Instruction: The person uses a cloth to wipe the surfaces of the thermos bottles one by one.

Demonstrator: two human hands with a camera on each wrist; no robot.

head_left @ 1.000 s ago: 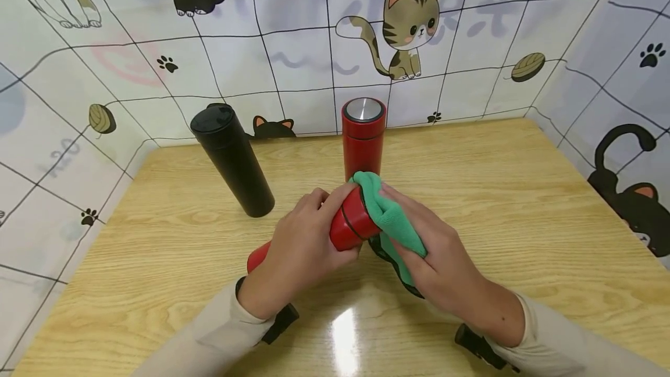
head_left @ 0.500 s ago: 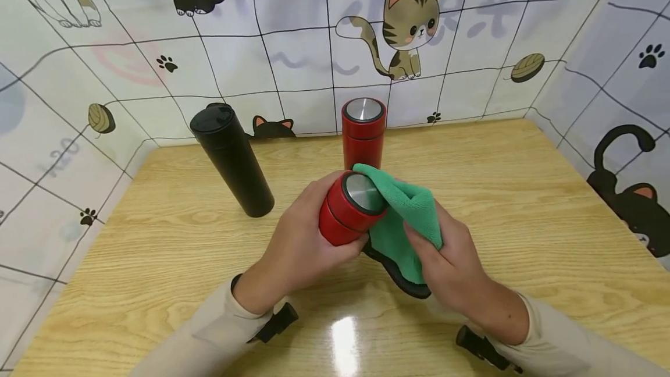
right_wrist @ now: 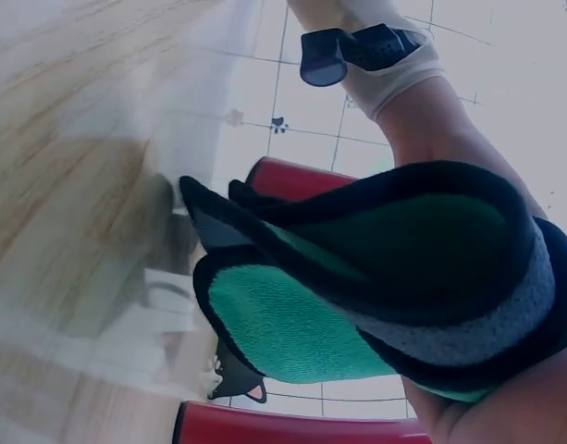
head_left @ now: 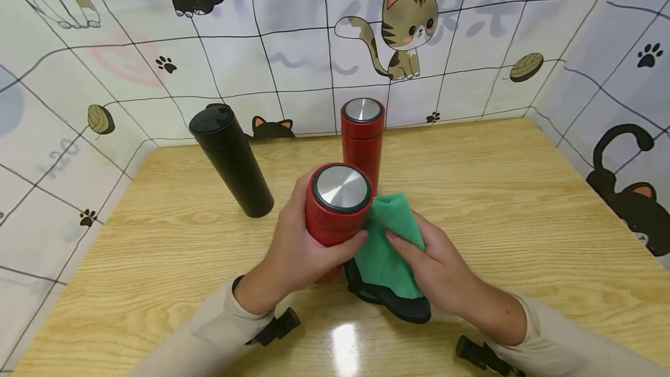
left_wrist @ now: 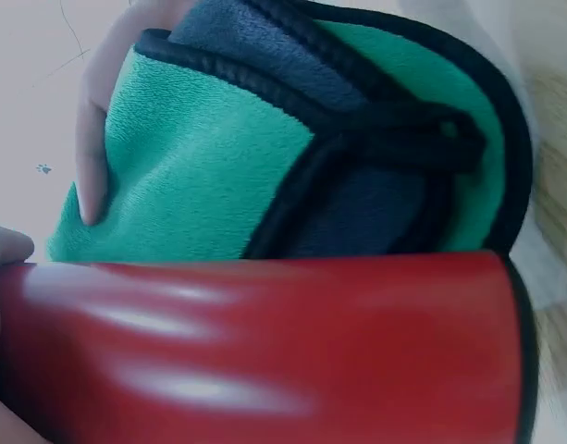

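Observation:
My left hand point(head_left: 295, 243) grips a red thermos flask point(head_left: 335, 223) round its upper body, its steel-topped lid turned up toward the head camera. Folded green cloth point(head_left: 392, 249) with dark edging is pinched between the thumb and fingers of my right hand point(head_left: 445, 266), close against the flask's right side. In the left wrist view the cloth point(left_wrist: 200, 157) shows a grey reverse and a black loop, just beyond the flask point(left_wrist: 265, 351). The right wrist view has the cloth point(right_wrist: 301, 324) hanging in folds from the hand.
A second red thermos flask point(head_left: 362, 144) stands behind the held one, partly hidden by it. To the left a black flask point(head_left: 232, 162) stands upright on the wooden table point(head_left: 497, 191). A cat-patterned sheet point(head_left: 293, 63) closes off the back and sides.
The held flask has swung from lying tilted to nearly upright, lid now facing the head camera. The right hand has drawn the cloth off the lid and down beside the flask.

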